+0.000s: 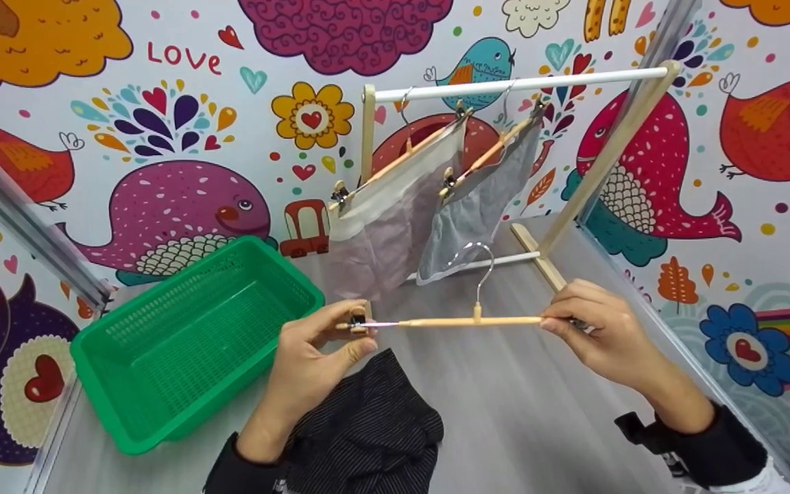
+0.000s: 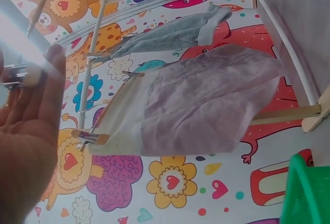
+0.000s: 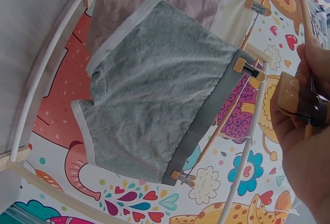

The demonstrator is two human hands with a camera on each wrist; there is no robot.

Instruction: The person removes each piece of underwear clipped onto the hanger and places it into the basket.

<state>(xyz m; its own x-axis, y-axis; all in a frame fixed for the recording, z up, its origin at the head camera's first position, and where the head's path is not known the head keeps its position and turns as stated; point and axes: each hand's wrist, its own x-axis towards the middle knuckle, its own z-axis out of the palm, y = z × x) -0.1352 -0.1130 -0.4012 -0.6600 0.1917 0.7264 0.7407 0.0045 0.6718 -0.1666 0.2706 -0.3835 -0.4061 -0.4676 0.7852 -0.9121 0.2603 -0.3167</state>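
Note:
A wooden clip hanger (image 1: 443, 321) with a metal hook (image 1: 487, 271) is held level between both hands, its clips bare of cloth. My left hand (image 1: 309, 363) holds the clip (image 1: 357, 320) at its left end between thumb and fingers. At the opposite end, my right hand (image 1: 597, 333) pinches the bar, partly covering the clip (image 3: 299, 97) there. Dark striped cloth (image 1: 374, 425) lies on the table below the left hand. Beyond the hands, pale pink shorts (image 2: 206, 102) and grey shorts (image 3: 154, 90) hang by clips from two similar hangers.
A white rail (image 1: 573, 79) on a wooden stand carries the hung shorts at the back. The green basket (image 1: 196, 412) stands on the left of the grey table (image 1: 505, 412). Patterned walls (image 1: 217, 130) enclose the back and sides.

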